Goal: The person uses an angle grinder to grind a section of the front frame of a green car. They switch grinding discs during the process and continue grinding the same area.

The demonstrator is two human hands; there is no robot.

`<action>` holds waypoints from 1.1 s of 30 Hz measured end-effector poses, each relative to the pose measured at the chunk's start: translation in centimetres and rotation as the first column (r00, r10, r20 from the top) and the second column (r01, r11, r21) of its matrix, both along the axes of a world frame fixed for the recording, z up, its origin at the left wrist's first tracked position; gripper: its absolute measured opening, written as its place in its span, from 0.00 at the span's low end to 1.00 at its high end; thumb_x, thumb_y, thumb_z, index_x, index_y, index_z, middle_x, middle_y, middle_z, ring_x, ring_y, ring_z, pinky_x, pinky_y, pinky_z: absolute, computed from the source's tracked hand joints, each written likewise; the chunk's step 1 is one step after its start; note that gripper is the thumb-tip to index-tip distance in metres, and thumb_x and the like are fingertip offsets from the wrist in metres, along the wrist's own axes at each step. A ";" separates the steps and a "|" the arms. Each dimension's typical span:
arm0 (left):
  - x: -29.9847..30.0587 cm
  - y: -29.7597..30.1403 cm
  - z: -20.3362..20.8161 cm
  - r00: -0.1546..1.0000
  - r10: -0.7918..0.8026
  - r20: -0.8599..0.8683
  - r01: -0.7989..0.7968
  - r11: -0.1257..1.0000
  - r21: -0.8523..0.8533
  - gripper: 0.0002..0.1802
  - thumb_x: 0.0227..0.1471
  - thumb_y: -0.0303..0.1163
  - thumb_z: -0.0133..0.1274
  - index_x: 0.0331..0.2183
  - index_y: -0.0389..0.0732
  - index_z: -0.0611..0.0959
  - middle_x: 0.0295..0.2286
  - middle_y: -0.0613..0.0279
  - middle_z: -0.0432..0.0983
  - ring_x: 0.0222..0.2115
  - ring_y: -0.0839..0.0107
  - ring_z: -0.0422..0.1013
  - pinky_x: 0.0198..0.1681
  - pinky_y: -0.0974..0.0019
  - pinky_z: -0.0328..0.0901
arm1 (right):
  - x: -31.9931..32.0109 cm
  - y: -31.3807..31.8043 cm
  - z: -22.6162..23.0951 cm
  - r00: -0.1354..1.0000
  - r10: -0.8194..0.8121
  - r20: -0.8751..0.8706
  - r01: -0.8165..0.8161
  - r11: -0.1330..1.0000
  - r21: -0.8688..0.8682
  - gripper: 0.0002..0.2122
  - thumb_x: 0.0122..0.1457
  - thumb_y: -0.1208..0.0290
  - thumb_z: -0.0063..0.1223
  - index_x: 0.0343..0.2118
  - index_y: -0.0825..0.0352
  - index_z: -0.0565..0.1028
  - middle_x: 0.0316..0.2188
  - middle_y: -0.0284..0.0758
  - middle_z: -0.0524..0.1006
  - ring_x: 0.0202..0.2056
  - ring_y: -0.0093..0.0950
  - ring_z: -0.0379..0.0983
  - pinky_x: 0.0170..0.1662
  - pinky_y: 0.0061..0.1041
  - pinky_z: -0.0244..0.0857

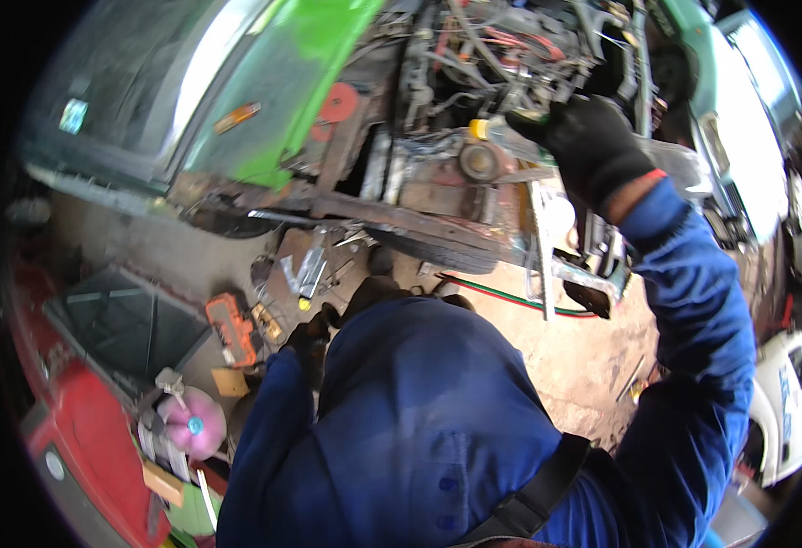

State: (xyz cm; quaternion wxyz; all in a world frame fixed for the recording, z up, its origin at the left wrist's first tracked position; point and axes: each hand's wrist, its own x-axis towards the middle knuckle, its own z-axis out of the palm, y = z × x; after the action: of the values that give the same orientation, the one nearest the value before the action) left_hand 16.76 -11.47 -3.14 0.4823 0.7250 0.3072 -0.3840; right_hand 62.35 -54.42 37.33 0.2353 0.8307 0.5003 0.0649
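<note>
My right hand [592, 146], in a black glove with a red cuff edge, reaches over the front of a stripped vehicle's engine bay [510, 55]. Its fingers are closed around something mostly hidden by the glove. Just left of the fingertips shows a yellow-ended piece [479, 129]; whether it belongs to the held thing I cannot tell. Below it is a round metal part [481, 163] on the rusty frame [419, 212]. Low beside my body, my left hand [308, 340] wears a dark glove. Its fingers are too small and dark to read.
A green body panel [273, 100] carries an orange-handled item [237, 117]. On the floor lie an orange tool [231, 327], a dark crate-like panel [127, 324] and red and green hoses [483, 290]. A tyre [437, 249] stands ahead; a pink fan [193, 424] is at left.
</note>
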 end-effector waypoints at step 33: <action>-2.5 0.3 3.6 0.987 0.082 0.140 -0.076 0.996 -0.045 0.33 0.50 0.37 0.77 0.55 0.41 0.82 0.42 0.59 0.84 0.41 0.63 0.81 0.45 0.58 0.76 | -4.5 -16.5 -23.5 0.406 -0.527 -0.747 0.638 -0.421 0.644 0.40 0.57 0.59 0.76 0.66 0.76 0.69 0.58 0.56 0.79 0.61 0.53 0.76 0.67 0.44 0.66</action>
State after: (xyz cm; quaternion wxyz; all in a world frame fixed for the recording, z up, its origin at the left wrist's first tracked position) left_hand 14.23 -11.19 0.49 0.5319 0.7280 0.2930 -0.3181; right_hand 57.88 -70.92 13.79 -0.3956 0.8718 -0.2147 0.1936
